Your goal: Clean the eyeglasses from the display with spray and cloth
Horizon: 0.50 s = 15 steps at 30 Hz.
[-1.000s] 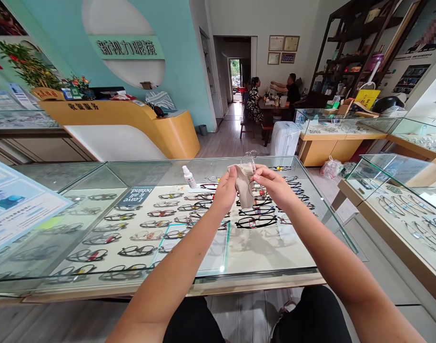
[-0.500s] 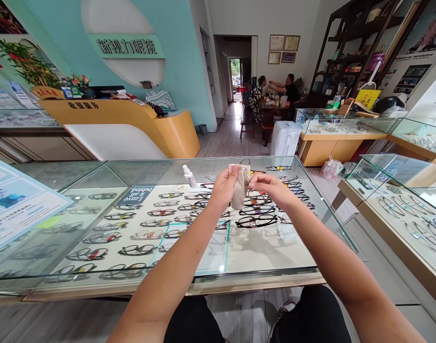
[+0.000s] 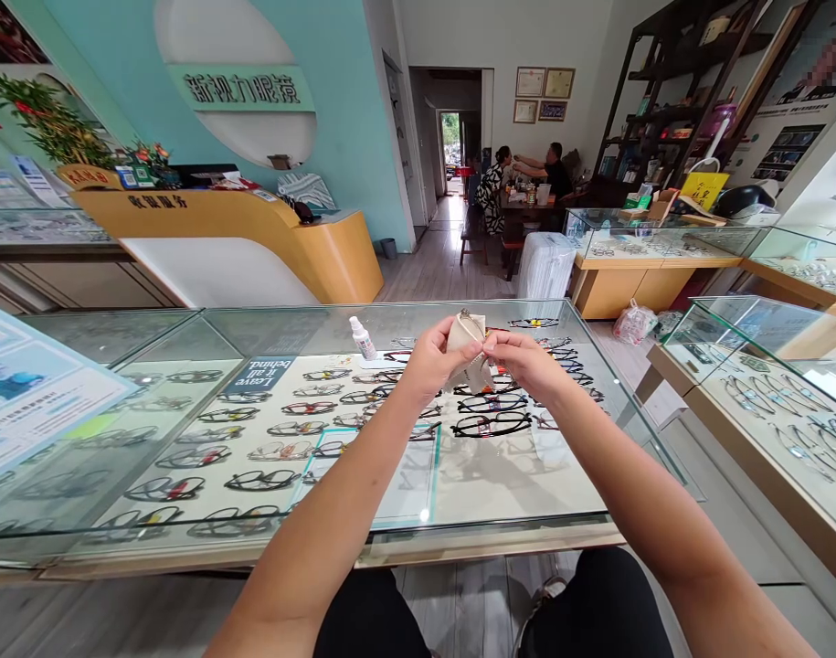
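Above the glass counter, my left hand [image 3: 439, 355] is closed on a beige cleaning cloth [image 3: 465, 376], its thumb pressed toward the right. The cloth hangs in a fold beneath my fingers. My right hand [image 3: 517, 355] pinches thin-rimmed eyeglasses [image 3: 467, 315], which the cloth and my fingers largely hide. Both hands' fingertips meet at the cloth's right edge. Left of them, a white spray bottle [image 3: 364, 340] stands upright on the counter.
Under the glass of the display counter [image 3: 486, 489] lie rows of spectacle frames [image 3: 492, 424]. A light blue leaflet [image 3: 40, 388] juts in at the left. Beyond the counter are a wrapped white suitcase [image 3: 546, 265] and two people [image 3: 558, 178] at a table.
My left thumb has swung down and right across the cloth to meet my right fingertips. The cloth has turned and bunched, and its lower end hangs less far down.
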Motion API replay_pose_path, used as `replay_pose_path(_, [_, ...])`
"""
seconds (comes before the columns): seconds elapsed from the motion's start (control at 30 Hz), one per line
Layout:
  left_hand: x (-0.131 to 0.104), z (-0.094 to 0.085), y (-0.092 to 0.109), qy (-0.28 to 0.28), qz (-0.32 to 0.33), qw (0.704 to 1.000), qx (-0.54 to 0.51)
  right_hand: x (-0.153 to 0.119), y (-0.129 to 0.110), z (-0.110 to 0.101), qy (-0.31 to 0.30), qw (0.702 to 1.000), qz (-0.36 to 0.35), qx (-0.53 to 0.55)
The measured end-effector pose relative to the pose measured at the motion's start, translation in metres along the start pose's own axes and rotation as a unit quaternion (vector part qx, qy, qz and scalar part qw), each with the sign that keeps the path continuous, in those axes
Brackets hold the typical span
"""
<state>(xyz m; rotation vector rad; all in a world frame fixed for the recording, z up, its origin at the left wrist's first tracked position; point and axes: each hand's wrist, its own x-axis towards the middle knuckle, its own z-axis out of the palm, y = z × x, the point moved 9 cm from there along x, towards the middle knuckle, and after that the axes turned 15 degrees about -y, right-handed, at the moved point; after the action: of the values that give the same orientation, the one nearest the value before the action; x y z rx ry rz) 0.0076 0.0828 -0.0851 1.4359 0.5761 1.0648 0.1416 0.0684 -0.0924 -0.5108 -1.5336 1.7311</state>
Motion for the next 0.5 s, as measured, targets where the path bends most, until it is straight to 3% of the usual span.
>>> replay_pose_path(0.37, [-0.008, -0.003, 0.008, 0.082, 0.080, 0.991, 0.071, 0.002, 0.006, 0.016, -0.072, 0.996, 0.013, -0.046])
replay_pose_path(0.5, [-0.001, -0.007, -0.001, 0.056, 0.056, 0.996, 0.031, 0.001, 0.003, 0.010, -0.045, 0.998, 0.001, -0.040])
